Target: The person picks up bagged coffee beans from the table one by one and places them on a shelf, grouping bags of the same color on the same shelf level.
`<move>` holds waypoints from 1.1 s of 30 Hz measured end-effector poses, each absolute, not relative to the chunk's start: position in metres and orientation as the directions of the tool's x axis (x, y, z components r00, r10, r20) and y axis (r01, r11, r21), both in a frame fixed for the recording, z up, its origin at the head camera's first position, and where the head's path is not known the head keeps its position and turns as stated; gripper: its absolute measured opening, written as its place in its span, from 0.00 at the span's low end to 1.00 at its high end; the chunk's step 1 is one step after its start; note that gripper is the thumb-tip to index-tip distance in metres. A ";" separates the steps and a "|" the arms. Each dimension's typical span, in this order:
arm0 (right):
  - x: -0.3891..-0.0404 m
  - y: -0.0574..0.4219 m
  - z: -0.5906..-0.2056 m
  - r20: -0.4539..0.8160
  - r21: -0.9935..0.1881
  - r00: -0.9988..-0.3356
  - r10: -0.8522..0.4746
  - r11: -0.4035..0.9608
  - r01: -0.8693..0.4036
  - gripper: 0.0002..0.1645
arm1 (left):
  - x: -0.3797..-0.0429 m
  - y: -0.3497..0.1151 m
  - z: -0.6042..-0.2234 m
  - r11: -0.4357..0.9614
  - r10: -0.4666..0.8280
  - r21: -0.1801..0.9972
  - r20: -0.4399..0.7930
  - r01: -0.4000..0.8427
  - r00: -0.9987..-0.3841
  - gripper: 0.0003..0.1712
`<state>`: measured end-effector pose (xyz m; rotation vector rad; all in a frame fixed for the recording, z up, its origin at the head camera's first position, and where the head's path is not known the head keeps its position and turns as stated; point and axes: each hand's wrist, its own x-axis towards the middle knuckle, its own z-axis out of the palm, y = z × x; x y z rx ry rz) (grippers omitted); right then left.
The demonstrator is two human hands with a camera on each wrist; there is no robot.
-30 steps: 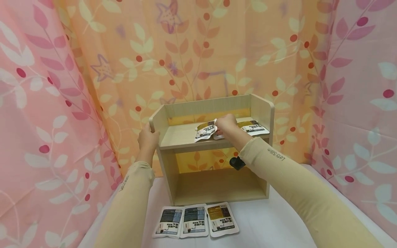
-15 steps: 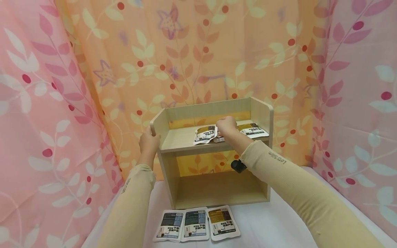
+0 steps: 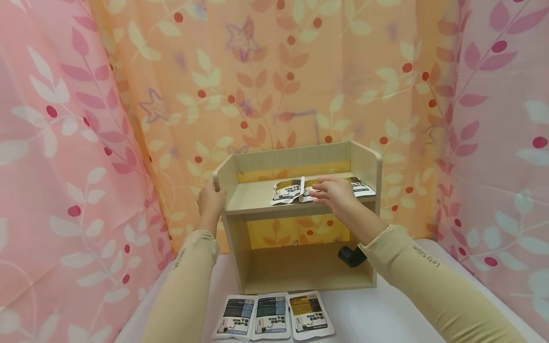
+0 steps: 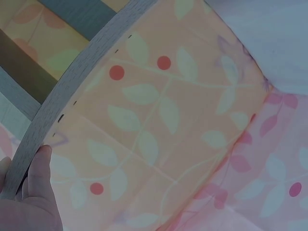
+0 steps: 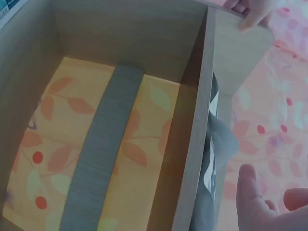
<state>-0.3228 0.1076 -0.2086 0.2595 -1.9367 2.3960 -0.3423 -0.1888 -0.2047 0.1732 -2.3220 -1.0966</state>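
Observation:
A small pale wooden desktop shelf (image 3: 257, 208) stands on the white surface. My left hand (image 3: 211, 201) grips its left side panel (image 3: 226, 177); in the left wrist view the fingers (image 4: 41, 166) lie along one face of that panel. Three flat, printed white pouches lie in a row on the upper board: a left pouch (image 3: 286, 191), a middle pouch (image 3: 307, 194) and a right pouch (image 3: 362, 188). My right hand (image 3: 340, 195), fingers extended and holding nothing, hovers in front of the row, partly hiding the middle and right pouches.
In front of the shelf lie three more pouches side by side, two dark-blue-topped, such as the blue pouch (image 3: 271, 315), and a brown-topped pouch (image 3: 310, 314). A black wrist camera (image 3: 351, 256) hangs under the right wrist. Flowered curtains (image 3: 274, 71) enclose the sides and back.
My right hand has let go of the middle pouch, its fingers have straightened, and it has drawn back to the right. The left hand keeps its grip. The head view has tilted slightly upward.

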 end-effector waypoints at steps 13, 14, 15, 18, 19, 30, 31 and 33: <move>-0.294 0.140 -0.261 0.174 -0.927 -0.978 -0.118 -0.355 -0.122 0.23 | -0.339 -0.187 -0.195 0.658 -0.349 0.743 0.445 0.123 -0.825 0.13; -0.293 0.141 -0.267 0.175 -0.922 -0.976 -0.126 -0.368 -0.118 0.22 | -0.339 -0.187 -0.195 0.660 -0.349 0.741 0.449 0.124 -0.823 0.13; -0.292 0.142 -0.273 0.172 -0.920 -0.976 -0.136 -0.376 -0.110 0.21 | -0.339 -0.187 -0.194 0.661 -0.350 0.740 0.452 0.126 -0.821 0.14; -0.290 0.145 -0.291 0.142 -0.916 -0.978 -0.153 -0.396 -0.071 0.21 | -0.340 -0.187 -0.192 0.665 -0.352 0.736 0.459 0.127 -0.816 0.16; -0.289 0.146 -0.297 0.128 -0.914 -0.979 -0.160 -0.402 -0.054 0.22 | -0.340 -0.187 -0.191 0.665 -0.354 0.736 0.458 0.125 -0.815 0.16; -0.282 0.147 -0.368 -0.005 -0.896 -0.992 -0.128 -0.439 0.061 0.31 | -0.339 -0.188 -0.196 0.669 -0.344 0.734 0.447 0.118 -0.826 0.19; -0.280 0.147 -0.377 -0.011 -0.897 -0.990 -0.139 -0.437 0.071 0.31 | -0.339 -0.188 -0.198 0.664 -0.343 0.738 0.440 0.117 -0.830 0.20; -0.278 0.147 -0.395 -0.036 -0.901 -0.986 -0.160 -0.423 0.101 0.32 | -0.337 -0.188 -0.200 0.653 -0.344 0.749 0.424 0.111 -0.838 0.20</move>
